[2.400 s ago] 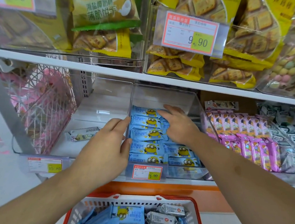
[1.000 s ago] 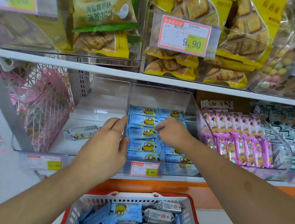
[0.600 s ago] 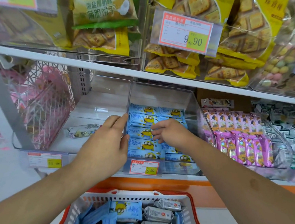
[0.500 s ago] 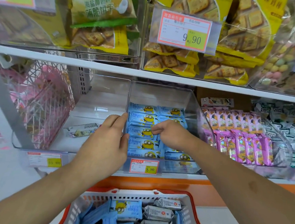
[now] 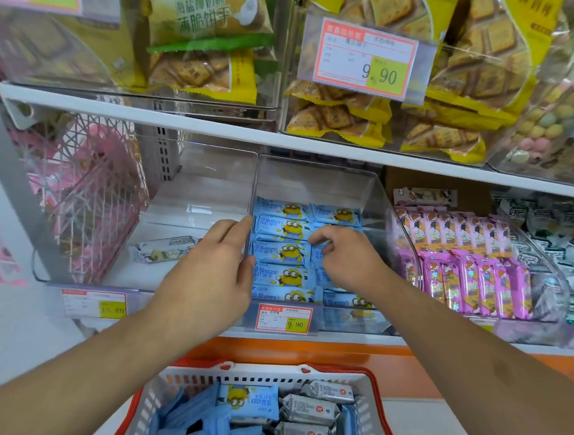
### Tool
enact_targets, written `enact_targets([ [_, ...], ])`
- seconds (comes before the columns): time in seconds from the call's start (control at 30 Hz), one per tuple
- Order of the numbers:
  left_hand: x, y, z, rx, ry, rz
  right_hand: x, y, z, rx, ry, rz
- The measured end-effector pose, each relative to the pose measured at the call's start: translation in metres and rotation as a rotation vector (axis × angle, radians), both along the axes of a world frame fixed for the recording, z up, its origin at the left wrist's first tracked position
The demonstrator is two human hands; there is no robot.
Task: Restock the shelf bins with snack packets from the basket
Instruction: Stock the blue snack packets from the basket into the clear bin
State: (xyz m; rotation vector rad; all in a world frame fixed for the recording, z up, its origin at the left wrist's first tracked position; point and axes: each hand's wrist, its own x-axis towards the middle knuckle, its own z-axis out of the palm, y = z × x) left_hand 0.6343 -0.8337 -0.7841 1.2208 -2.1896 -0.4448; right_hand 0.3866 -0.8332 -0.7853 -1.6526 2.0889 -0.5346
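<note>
Clear plastic bin (image 5: 376,203) wall sits between thumb and straight fingers of the left hand (image 5: 210,276); beside it, the right hand (image 5: 347,256), fingers curled, pinches a blue packet (image 5: 320,259) among the rows inside.

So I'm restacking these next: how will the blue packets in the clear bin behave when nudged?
The blue packets look glossy, so probably slippery. They are small, flat and overlapped in rows, so likely light and apt to slide together. The right hand touches them with curled fingers.
</note>
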Motion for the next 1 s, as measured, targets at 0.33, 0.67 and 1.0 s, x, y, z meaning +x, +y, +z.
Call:
enact_targets([
  [0.33, 0.020, 0.028, 0.012, 0.059, 0.030, -0.023, 0.012, 0.065, 0.022, -0.170, -0.177, 0.090],
  [0.67, 0.074, 0.109, -0.046, 0.263, -0.399, -0.082, 0.085, 0.181, -0.040, 0.133, -0.145, 0.288],
  [1.0, 0.112, 0.141, -0.134, 0.785, -0.806, 0.166, 0.141, 0.221, -0.195, 0.561, 0.201, 0.380],
])
